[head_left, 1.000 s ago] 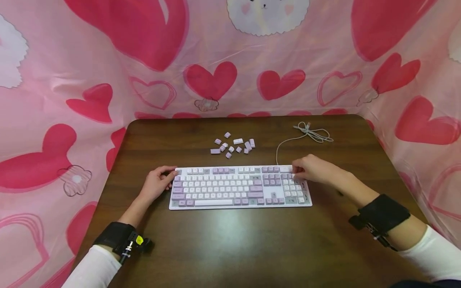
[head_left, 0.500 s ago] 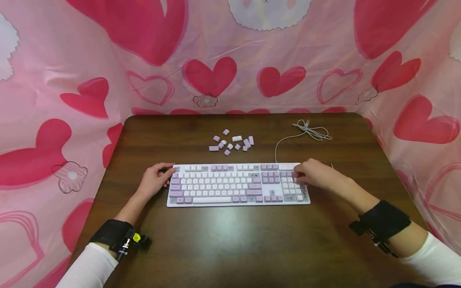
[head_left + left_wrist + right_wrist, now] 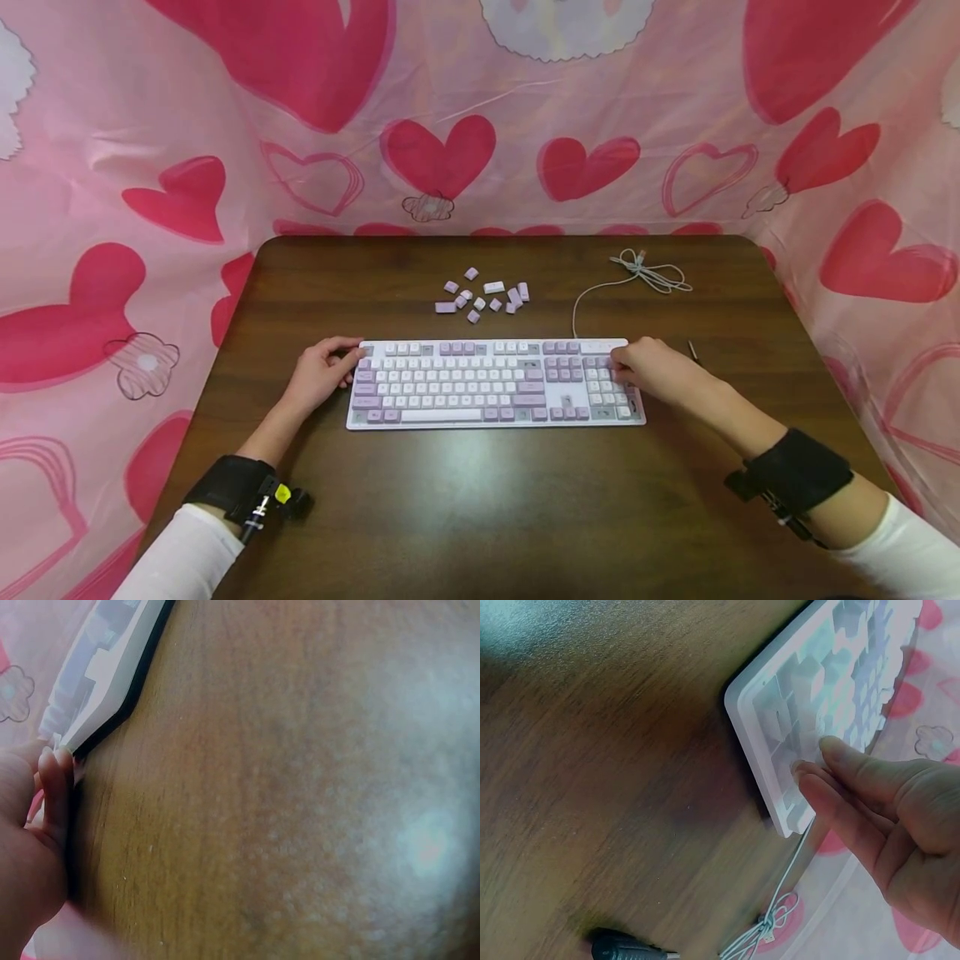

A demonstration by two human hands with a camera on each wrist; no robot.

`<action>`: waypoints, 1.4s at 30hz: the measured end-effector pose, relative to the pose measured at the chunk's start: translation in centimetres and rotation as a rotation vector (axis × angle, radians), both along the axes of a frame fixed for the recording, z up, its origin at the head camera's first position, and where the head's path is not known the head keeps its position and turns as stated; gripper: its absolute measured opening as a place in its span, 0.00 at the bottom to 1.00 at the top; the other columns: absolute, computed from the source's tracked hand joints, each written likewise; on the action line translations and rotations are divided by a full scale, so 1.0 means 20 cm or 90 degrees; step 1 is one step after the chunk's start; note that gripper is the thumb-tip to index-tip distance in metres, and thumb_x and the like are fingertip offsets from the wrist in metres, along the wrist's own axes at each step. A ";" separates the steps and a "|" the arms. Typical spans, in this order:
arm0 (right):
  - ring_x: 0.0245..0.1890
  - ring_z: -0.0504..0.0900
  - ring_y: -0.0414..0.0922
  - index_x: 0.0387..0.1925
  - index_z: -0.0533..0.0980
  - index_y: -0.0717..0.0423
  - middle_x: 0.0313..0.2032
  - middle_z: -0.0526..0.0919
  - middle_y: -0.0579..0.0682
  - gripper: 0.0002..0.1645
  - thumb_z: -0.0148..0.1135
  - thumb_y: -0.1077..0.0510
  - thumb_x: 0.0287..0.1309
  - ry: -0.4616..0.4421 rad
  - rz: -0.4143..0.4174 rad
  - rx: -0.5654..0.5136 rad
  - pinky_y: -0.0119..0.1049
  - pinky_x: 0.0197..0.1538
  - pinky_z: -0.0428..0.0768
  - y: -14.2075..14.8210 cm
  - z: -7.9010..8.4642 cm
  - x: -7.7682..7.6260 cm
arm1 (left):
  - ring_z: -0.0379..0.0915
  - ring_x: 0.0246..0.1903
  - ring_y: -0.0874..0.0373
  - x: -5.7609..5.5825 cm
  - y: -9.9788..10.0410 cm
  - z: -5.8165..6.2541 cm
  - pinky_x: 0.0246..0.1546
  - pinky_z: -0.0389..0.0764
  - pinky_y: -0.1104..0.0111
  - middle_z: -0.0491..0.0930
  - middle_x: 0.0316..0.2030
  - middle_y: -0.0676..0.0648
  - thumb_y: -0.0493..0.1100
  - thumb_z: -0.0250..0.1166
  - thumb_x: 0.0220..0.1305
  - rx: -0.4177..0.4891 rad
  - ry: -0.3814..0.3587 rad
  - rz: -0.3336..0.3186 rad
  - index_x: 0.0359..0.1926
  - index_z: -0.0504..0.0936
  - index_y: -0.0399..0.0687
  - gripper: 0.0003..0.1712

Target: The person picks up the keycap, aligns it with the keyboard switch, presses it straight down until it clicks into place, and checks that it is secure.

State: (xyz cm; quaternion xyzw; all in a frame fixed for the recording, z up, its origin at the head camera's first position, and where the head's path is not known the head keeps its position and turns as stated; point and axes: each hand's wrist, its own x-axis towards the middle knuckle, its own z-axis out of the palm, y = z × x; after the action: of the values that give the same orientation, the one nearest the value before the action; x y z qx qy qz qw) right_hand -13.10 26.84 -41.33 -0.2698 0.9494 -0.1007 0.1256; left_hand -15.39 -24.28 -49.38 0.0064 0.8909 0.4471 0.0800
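A white and lilac keyboard lies on the table, with bare grey spots among its keys. My left hand grips its upper left corner between thumb and fingers. In the left wrist view, the fingertips are right at the keyboard's corner. Over the number pad at the other end, my right hand pinches at a keycap with thumb and forefinger. The right wrist view has these fingertips close together over the keys; the keycap is mostly hidden between them.
Several loose lilac and white keycaps lie behind the keyboard. Its pale cable is bundled at the back right. A black-handled screwdriver lies right of the keyboard, largely hidden by the right arm in the head view. Pink heart-patterned cloth surrounds the table.
My right hand has shifted slightly down and right over the number pad, uncovering more of the keyboard's top right corner. The screwdriver's metal tip has come into sight. My left hand keeps its grip.
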 end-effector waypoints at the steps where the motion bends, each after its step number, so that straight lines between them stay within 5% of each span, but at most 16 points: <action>1: 0.20 0.68 0.39 0.22 0.75 0.51 0.19 0.73 0.42 0.10 0.66 0.63 0.52 0.005 0.000 0.001 0.32 0.25 0.69 0.00 0.00 0.00 | 0.73 0.21 0.55 0.00 0.00 0.00 0.19 0.75 0.70 0.73 0.37 0.44 0.58 0.62 0.60 -0.001 0.005 -0.002 0.55 0.78 0.52 0.26; 42: 0.19 0.69 0.40 0.24 0.80 0.57 0.20 0.78 0.45 0.04 0.66 0.66 0.51 0.042 0.037 0.054 0.33 0.24 0.70 -0.05 0.02 0.00 | 0.73 0.22 0.53 0.01 0.00 0.00 0.20 0.75 0.70 0.71 0.40 0.45 0.60 0.62 0.59 0.003 0.001 0.010 0.55 0.78 0.56 0.26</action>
State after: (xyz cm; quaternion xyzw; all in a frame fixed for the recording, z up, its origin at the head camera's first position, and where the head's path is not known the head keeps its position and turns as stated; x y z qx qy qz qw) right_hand -13.05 25.77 -40.90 -0.2949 0.9482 -0.0476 0.1081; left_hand -15.10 -24.22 -49.40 -0.0001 0.8899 0.4498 0.0760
